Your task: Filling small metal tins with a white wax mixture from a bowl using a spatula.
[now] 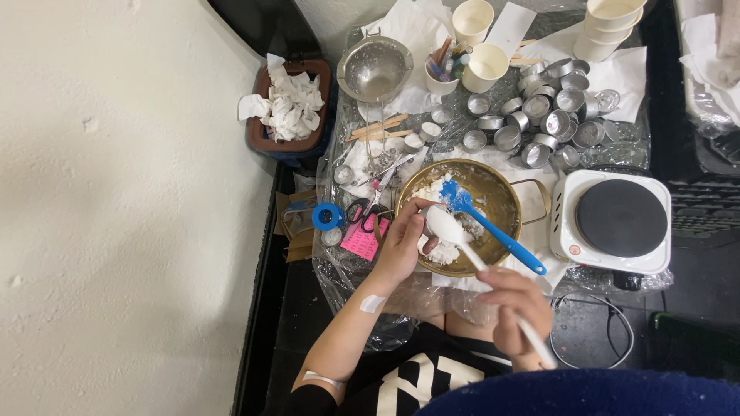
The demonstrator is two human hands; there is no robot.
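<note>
Two hands (401, 246) (512, 308), two spoons (451, 227) (493, 231), one pot (501, 192)

**Camera setup: single head view**

One cam only, worn on head; no 2nd view, so no overlap to report. Looks steeply down, near top-down, over the wearer's own chest and lap at frame bottom. Faces fwd across the counter (617, 154), whose far edge runs along frame top. Range: close, arm's reach; brass bowl (493, 192) sits approx. frame centre. Left third of frame taken by a pale wall (116, 208). Hot plate (617, 219) right of centre.
</note>
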